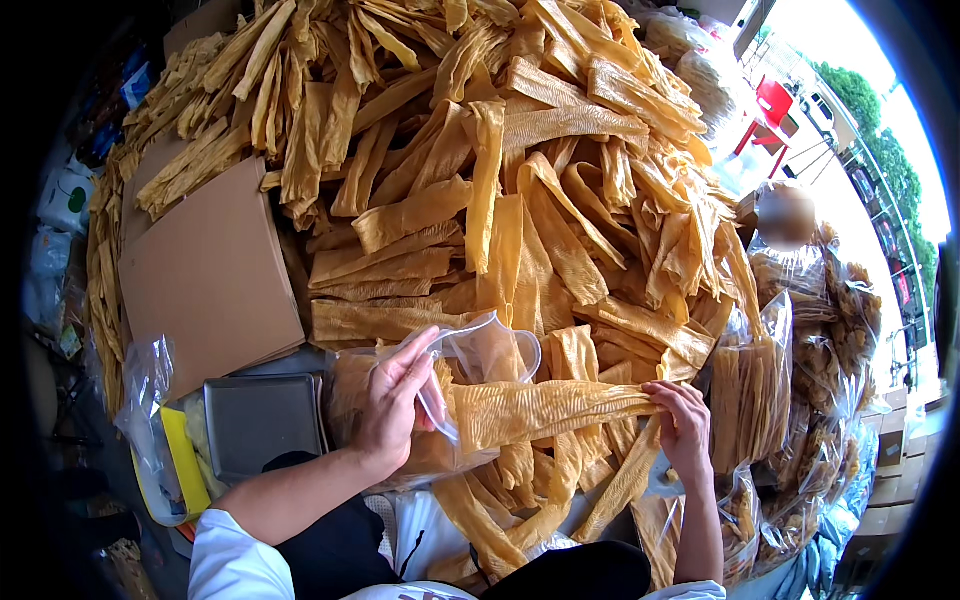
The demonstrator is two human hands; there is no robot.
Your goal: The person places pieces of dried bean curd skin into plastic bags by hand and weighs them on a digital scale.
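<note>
My left hand (388, 401) grips the edge of a clear plastic bag (466, 346), whose mouth gapes toward the right. Several strips show through the bag's wall. Pinched by its narrow, gathered end in my right hand (684, 420) is a long, rippled, yellow dried strip (544, 412), apparently a dried foodstuff. It stretches level between the hands, its wide end at the bag's mouth near my left fingers. How far that end reaches inside I cannot tell. Behind and below lie loose strips (559, 255) of the same kind, heaped high.
Brown cardboard sheets (206, 270) lie at left, above a grey metal tray (259, 424) and a yellow container (184, 461). At right stand clear bags packed with strips (750, 397). A person with a blurred head (785, 215) is beyond them, near a red chair (772, 105).
</note>
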